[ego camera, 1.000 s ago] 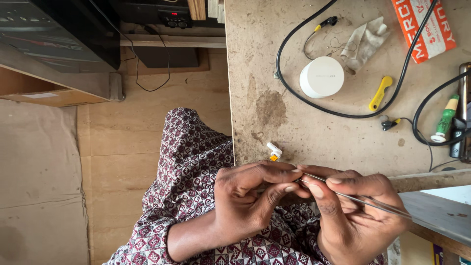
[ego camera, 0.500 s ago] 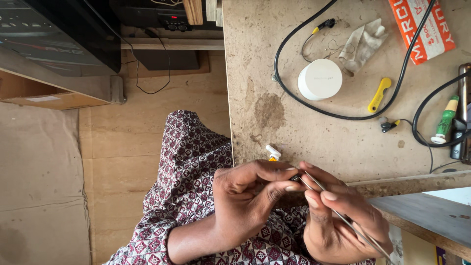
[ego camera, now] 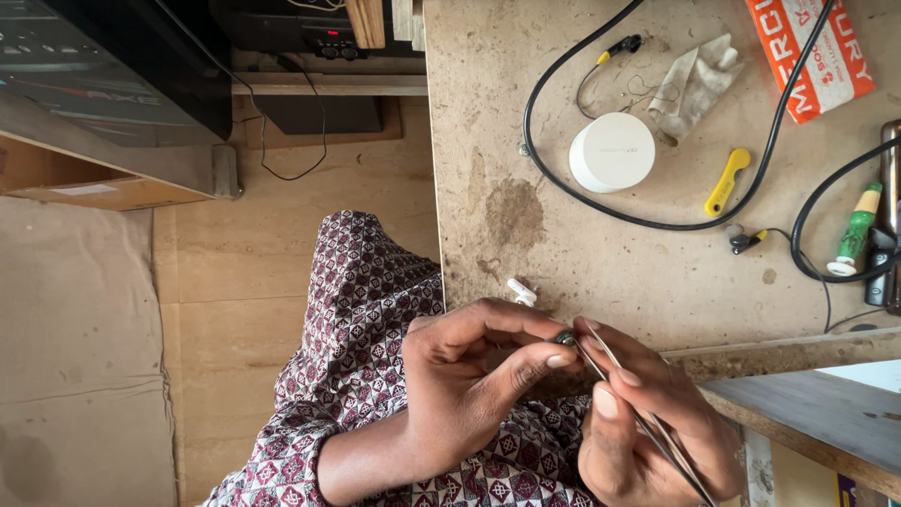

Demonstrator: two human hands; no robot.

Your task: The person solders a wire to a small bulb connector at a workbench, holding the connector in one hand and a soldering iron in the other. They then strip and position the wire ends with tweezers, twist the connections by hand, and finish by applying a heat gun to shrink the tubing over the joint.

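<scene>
Tweezers are pinched between the fingers of the right hand, their tips brought to a small dark part. That part is pinched between thumb and forefinger of the left hand, just off the worktable edge, near a small white earpiece and below 1 round white case.

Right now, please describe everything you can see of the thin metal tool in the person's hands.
The thin metal tool looks like slim silver tweezers, two narrow arms meeting at a fine tip. It lies slanted, its tip up-left at a small dark part pinched by the left hand. The right hand grips its middle; its rear end leaves the picture at the lower edge.
</scene>
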